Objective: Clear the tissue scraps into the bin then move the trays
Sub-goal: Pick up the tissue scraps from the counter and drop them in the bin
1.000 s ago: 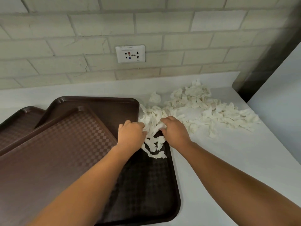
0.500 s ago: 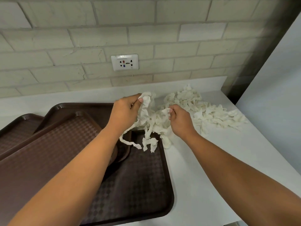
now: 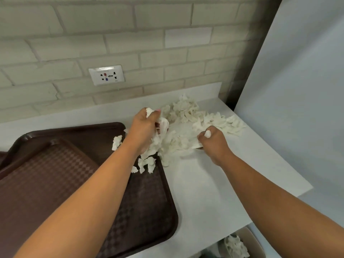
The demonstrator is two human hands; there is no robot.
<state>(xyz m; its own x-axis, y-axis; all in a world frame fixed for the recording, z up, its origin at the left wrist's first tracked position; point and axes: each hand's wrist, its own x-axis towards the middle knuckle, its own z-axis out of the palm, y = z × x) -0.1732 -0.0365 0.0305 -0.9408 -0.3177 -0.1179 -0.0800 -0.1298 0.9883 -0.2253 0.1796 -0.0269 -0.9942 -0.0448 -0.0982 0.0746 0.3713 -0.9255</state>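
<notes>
Gripping tissue scraps (image 3: 186, 112), left hand (image 3: 144, 127), right hand (image 3: 215, 144), more in bin (image 3: 256, 243), on tray (image 3: 149, 202)

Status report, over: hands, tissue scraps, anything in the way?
Left hand grips a tissue bunch; right hand grips scraps. Loose scraps on counter, some over front tray. Bin below counter edge, path looks free.

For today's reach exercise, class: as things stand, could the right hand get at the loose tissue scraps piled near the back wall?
Probably yes. The right hand sits just in front of that tissue pile with nothing between them, though it grips a tissue wad.
</notes>
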